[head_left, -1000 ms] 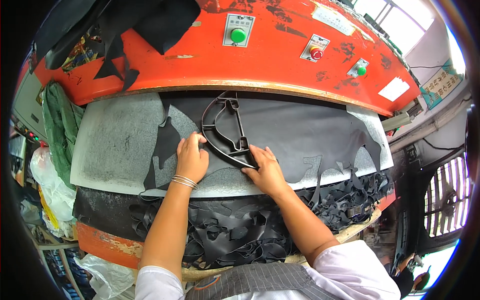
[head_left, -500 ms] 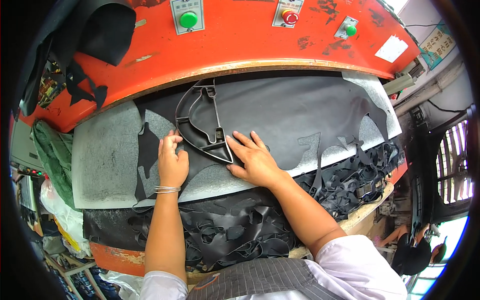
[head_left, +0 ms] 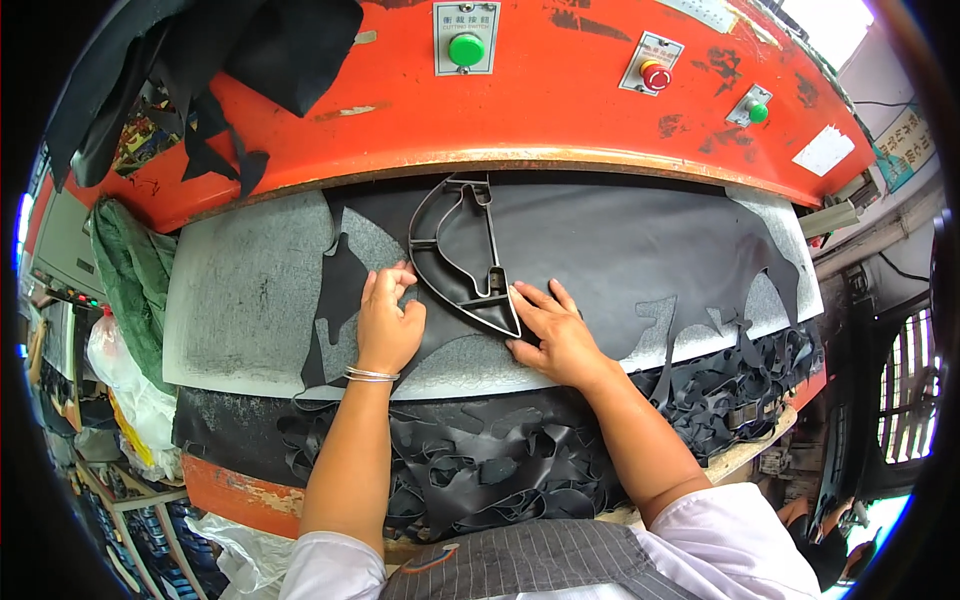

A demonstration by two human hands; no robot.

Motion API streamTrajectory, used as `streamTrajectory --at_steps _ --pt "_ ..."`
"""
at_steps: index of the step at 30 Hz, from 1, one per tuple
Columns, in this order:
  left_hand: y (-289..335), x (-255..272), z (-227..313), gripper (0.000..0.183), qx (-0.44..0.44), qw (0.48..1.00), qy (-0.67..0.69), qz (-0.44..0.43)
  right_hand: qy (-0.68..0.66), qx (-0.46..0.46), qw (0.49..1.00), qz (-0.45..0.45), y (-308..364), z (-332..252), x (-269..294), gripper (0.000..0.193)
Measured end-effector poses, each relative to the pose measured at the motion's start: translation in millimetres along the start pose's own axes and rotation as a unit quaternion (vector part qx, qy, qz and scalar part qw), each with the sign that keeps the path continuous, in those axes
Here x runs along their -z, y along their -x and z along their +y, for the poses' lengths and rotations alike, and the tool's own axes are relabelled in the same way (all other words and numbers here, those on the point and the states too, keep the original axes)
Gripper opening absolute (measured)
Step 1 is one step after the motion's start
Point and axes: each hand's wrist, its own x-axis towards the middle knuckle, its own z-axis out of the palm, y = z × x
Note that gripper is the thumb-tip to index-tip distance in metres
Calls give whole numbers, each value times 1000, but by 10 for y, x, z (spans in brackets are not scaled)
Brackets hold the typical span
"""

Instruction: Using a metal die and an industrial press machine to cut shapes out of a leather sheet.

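Note:
A dark metal cutting die (head_left: 497,281), curved on its left side and pointed at the near end, lies on a black leather sheet (head_left: 620,240). My right hand (head_left: 560,335) rests on the sheet with its fingers spread, their tips against the die's right side near the point. To the left of the die, my left hand (head_left: 390,322) has its fingers loosely bent and its thumb apart. Its fingertips are close to the die's curved edge, over the leather; nothing shows in its grasp. The sheet's near and left edges are ragged, with cut-out gaps.
The sheet lies on a pale cutting board (head_left: 240,300) beneath a red press beam (head_left: 560,120) with green buttons and a red one. Black leather scraps (head_left: 480,460) pile up along the near side. More black pieces (head_left: 290,55) hang at upper left, and a green cloth (head_left: 130,280) lies left.
The whole scene has shifted rightward in the picture as the view turned. My hands and the die keep nearly the same places on the leather.

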Motion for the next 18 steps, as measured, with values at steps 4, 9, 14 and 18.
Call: streamTrajectory --at_steps 4,9,14,18 --pt "4 -44 70 27 -15 1000 -19 13 18 7 1000 15 22 -19 17 67" --pt "58 -54 114 27 -6 999 -21 34 60 16 997 41 106 -51 -16 66" --pt "195 170 405 24 54 995 -51 68 29 -13 997 70 322 -183 275 71" --pt "321 360 866 20 -50 991 -5 122 -128 -81 946 287 564 88 897 70"
